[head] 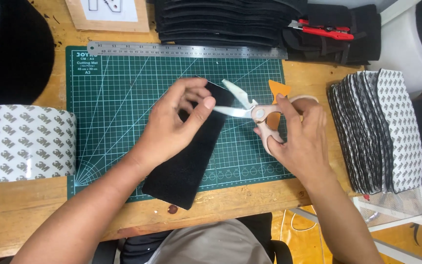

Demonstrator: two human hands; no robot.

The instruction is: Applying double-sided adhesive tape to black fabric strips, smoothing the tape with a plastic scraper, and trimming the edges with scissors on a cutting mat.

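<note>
The black fabric strip (191, 156) lies on the green cutting mat (113, 98), its far end pinched by the left hand (181, 120) while the right hand (301, 139) grips open scissors (250, 105) at that corner, so trimming seems under way and calls for a steady closing cut.

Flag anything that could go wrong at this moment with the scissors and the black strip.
The open scissors in the right hand have blades right beside the left hand thumb, which might get nicked. The black strip overhangs the green cutting mat and could sag, skewing a cut.
</note>
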